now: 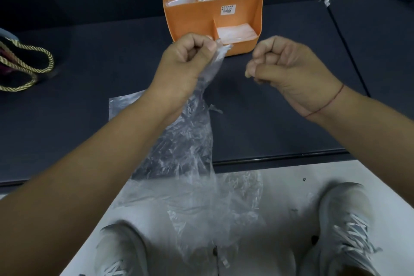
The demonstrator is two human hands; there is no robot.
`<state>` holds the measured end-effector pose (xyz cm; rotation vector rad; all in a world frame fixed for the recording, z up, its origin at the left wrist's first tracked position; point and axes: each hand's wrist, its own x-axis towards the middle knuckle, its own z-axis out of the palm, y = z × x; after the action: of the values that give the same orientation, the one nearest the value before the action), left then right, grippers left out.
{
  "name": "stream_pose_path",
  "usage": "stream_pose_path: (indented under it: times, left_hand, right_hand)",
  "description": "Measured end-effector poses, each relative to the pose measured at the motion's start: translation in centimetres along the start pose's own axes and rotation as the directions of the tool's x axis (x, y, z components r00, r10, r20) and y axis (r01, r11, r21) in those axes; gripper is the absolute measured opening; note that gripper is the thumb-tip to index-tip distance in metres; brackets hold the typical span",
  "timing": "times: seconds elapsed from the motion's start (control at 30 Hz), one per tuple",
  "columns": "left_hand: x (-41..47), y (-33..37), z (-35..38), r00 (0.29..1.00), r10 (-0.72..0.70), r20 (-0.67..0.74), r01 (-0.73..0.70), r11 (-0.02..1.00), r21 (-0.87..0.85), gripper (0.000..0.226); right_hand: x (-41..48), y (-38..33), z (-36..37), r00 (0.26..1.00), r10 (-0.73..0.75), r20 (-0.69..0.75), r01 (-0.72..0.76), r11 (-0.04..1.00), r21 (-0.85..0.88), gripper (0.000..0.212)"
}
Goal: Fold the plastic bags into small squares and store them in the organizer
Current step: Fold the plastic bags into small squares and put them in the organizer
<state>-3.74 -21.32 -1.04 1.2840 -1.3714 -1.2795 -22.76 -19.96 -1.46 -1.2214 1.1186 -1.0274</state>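
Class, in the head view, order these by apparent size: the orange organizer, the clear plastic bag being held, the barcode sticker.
Largest: held plastic bag, though it hangs nearer the camera.
Then: orange organizer.
Smallest: barcode sticker on the organizer.

Dim, even light; wide-angle bending at edges; soft blur near the bottom.

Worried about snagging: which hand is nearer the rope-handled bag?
Left. The left hand is to the right of the rope-handled bag; the right hand lies farther right.
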Motion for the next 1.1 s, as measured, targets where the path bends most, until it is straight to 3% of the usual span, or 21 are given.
stream_pose_path:
  times: [0.03,0.13,0.23,0.53,0.63,0.67,0.8,0.97,1.03,1.1]
  left_hand:
    - [-0.1,0.0,0.1,1.000,0.001,0.004,-0.001,1.000,-0.006,0.012]
    - [-0.6,0.0,0.6,0.999,0.008,0.054,-0.008,1.000,-0.010,0.010]
    - [-1.1,0.3,1.2,0.998,0.004,0.066,-0.001,0.999,-0.046,0.007]
    - [-0.4,0.6,0.7,0.997,-0.058,-0.060,0.052,0.994,-0.093,0.020]
    - [-0.7,0.7,1.0,0.999,-0.038,-0.032,0.035,0.995,-0.091,0.018]
    - [-0.9,0.7,1.2,1.000,-0.025,-0.017,0.024,0.995,-0.094,0.016]
    - [-1.2,0.6,1.9,0.999,-0.008,0.035,0.013,0.989,-0.150,0.007]
    - [-0.3,-0.4,1.4,0.999,-0.006,-0.035,0.005,1.000,-0.029,0.013]
    - [-0.4,-1.8,0.0,0.990,0.096,-0.100,-0.071,0.970,0.231,0.008]
    - [-0.9,-4.2,-2.7,0.967,0.232,-0.106,-0.135,0.817,0.561,0.030]
  right_hand:
    - [-0.1,0.0,0.3,1.000,0.009,0.008,-0.009,1.000,-0.020,0.012]
    - [0.0,-0.3,1.2,1.000,-0.027,0.006,0.028,0.994,-0.107,0.020]
    - [0.2,-0.4,2.0,0.998,-0.058,-0.017,0.055,0.987,-0.148,0.002]
    - [-0.3,0.4,1.7,0.997,0.011,-0.074,-0.027,0.975,-0.220,0.017]
    - [-0.1,-0.4,1.9,0.995,0.056,-0.080,-0.066,0.989,-0.132,0.005]
    - [0.1,-0.7,1.9,0.995,0.074,-0.073,-0.082,0.990,-0.115,0.015]
    - [0.2,-0.6,2.7,0.998,-0.031,-0.062,0.014,0.964,-0.266,0.017]
    - [0.3,0.7,1.3,0.966,-0.032,-0.256,-0.039,0.963,-0.266,0.019]
    - [0.5,1.8,0.1,0.950,-0.009,-0.313,-0.095,0.944,-0.315,0.017]
    - [0.8,3.4,-1.6,0.920,0.040,-0.390,-0.187,0.920,-0.345,0.015]
